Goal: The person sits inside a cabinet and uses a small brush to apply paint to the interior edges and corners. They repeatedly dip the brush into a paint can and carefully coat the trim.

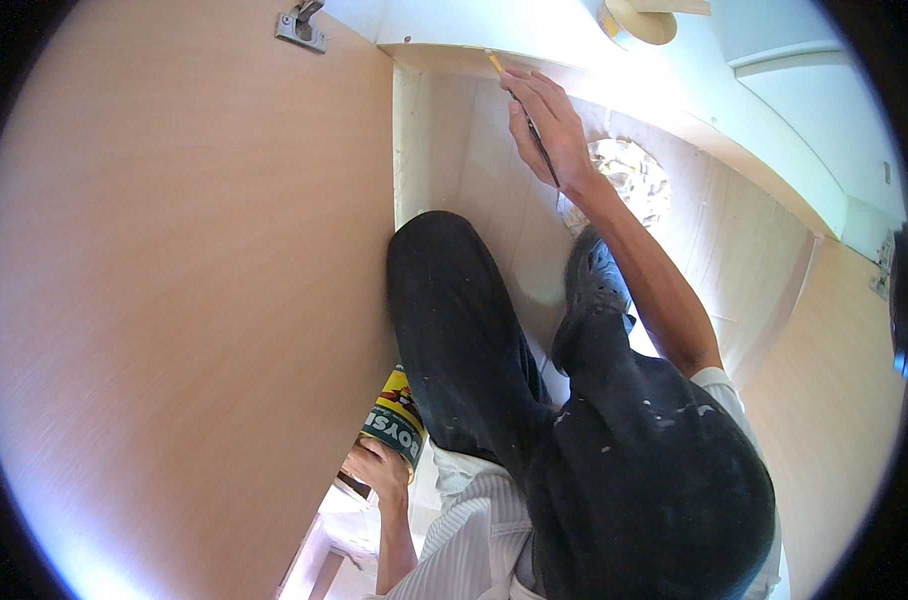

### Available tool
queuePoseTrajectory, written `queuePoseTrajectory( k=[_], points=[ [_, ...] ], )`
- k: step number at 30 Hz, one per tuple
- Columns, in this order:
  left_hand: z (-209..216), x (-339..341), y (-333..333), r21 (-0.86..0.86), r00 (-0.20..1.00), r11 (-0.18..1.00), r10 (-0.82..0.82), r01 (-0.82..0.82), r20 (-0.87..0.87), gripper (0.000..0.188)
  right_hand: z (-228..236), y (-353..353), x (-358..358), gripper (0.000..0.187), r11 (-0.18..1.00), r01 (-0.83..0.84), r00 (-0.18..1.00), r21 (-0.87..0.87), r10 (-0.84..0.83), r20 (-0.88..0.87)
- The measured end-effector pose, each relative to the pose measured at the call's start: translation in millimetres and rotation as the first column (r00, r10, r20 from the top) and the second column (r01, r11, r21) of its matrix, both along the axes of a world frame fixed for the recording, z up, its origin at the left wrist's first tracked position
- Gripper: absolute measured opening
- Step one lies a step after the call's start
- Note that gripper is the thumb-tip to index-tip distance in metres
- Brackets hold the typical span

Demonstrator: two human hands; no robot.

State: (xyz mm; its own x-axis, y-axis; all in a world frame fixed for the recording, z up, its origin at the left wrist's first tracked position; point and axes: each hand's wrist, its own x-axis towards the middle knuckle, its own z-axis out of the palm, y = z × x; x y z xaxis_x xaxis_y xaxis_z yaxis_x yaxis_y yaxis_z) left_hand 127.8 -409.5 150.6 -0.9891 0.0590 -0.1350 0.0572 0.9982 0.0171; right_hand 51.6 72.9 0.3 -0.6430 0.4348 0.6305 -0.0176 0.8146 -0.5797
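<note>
My right hand (549, 125) is closed around the handle of a thin paintbrush (496, 65), with the arm stretched forward. The brush has a dark handle and a yellowish tip, which is at the front edge of a white ledge (534, 35); whether it touches is hard to tell. Low on the left, beside my thigh, my left hand (379, 468) grips a green and yellow paint can (394, 412). The can's opening and contents are hidden from this view.
A large wood-grain cabinet door (194, 280) with a metal hinge (302, 32) fills the left side. An open round tub (639, 25) with a flat wooden piece across it stands on the ledge. Past my shoe (596, 270) is a rough round hole (629, 180). Another door (834, 370) is at right.
</note>
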Motion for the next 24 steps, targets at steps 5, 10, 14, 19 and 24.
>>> queuePoseTrajectory(
  k=[5,10,14,19,24],
  points=[
    [-3.5,0.4,-7.4,-0.014,0.999,0.999,-0.049,0.048,-0.021,0.040,-1.6,4.9,5.8,0.034,1.000,0.015,1.000,-0.002,-0.015,0.009],
    [0.7,-1.1,4.8,0.018,1.000,1.000,0.004,-0.004,-0.027,0.038,-3.1,6.3,10.9,0.034,0.999,0.031,0.999,0.026,-0.031,0.007],
    [1.9,-1.8,6.9,0.022,1.000,1.000,0.011,-0.010,-0.027,0.038,-3.5,4.7,9.3,0.034,1.000,0.021,1.000,0.008,-0.021,-0.011],
    [-2.8,-1.3,-4.8,-0.011,0.998,0.998,-0.055,0.054,-0.030,0.035,-3.3,4.0,13.2,0.033,0.999,0.042,0.999,-0.001,-0.042,0.001],
    [-1.3,-1.8,0.3,0.001,0.999,0.999,-0.036,0.036,-0.029,0.039,2.7,2.2,11.8,0.033,0.999,0.037,0.999,0.003,-0.037,0.000]
  ],
)
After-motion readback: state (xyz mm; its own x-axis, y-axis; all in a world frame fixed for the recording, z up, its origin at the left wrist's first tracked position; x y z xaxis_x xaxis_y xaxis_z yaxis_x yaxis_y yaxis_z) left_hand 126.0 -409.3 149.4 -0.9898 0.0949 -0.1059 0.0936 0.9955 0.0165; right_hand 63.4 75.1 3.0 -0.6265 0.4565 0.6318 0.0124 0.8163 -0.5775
